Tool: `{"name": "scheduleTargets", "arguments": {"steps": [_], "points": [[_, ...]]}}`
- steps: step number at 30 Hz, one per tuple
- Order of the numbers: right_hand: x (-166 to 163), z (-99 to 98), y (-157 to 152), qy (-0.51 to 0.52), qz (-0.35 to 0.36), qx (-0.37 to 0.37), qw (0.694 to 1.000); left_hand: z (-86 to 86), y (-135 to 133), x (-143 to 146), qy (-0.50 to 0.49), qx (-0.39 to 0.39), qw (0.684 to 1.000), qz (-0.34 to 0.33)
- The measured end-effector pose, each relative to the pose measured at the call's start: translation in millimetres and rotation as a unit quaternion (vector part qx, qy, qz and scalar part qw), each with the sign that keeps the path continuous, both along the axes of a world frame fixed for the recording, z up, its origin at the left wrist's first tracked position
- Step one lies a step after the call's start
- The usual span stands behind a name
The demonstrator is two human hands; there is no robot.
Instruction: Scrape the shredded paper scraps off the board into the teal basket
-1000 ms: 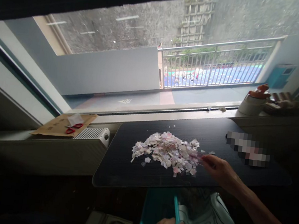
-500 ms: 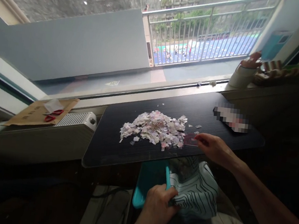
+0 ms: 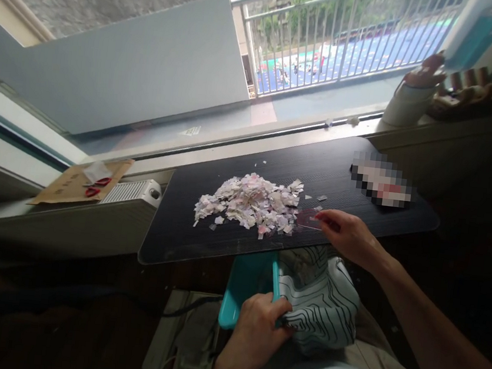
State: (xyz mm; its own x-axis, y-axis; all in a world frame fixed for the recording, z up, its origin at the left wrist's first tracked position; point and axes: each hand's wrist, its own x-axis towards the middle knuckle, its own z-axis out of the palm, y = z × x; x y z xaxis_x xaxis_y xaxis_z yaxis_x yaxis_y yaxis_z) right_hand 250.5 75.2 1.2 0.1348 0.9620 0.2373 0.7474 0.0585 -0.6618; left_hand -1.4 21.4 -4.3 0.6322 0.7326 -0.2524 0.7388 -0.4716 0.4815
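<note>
A heap of small torn or cut paper pieces [image 3: 250,201], whitish with pink and lilac, lies on a black tabletop [image 3: 177,239]. My right hand [image 3: 345,231] pinches a thin, see-through pinkish plastic piece [image 3: 306,220] at its right end. The far edge of this piece meets the heap's right side. Below the table's front edge, my left hand [image 3: 261,325] is closed over the rim of a teal plastic bin [image 3: 232,304]. Beside the bin, a pale cloth with black wavy lines [image 3: 324,318] lies over my lap; left fingertips touch it.
Red-handled scissors [image 3: 98,187] and a brown envelope [image 3: 65,187] lie on the sill at left, near a white radiator [image 3: 134,191]. A blurred-out object [image 3: 382,182] rests on the table's right. A white container [image 3: 408,105] stands on the sill. Outside is a railing [image 3: 306,43].
The camera view has shifted slightly, so the table and both hands appear a little higher. Both hands keep their holds, and the heap looks the same.
</note>
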Motion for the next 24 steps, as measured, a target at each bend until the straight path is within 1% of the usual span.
{"name": "scheduleTargets", "arguments": {"steps": [4, 8, 10, 14, 17, 20, 24], "points": [[-2, 0.0, 2, 0.004, 0.015, 0.005, 1.0, -2.8, -2, 2, 0.0, 0.007, 1.0, -0.007], [2, 1.0, 0, -0.024, -0.005, 0.009, 1.0, -3.6, 0, 6, 0.016, 0.006, 1.0, -0.014], [3, 1.1, -2, -0.012, -0.004, 0.008, 1.0, -4.2, 1, 8, 0.023, 0.007, 0.999, -0.024], [-1, -1.1, -1, 0.022, 0.029, -0.011, 0.999, -5.4, 4, 12, 0.027, 0.01, 0.998, -0.047], [-3, -1.5, 1, 0.004, 0.023, -0.022, 0.999, -5.8, 4, 13, 0.027, 0.011, 0.998, -0.053], [-3, 0.7, 2, -0.019, 0.01, -0.016, 1.0, -6.5, 4, 13, 0.035, 0.012, 0.998, -0.052], [-1, 3.7, 0, -0.015, 0.017, -0.02, 1.0, -7.5, 4, 13, 0.04, 0.011, 0.998, -0.054]]}}
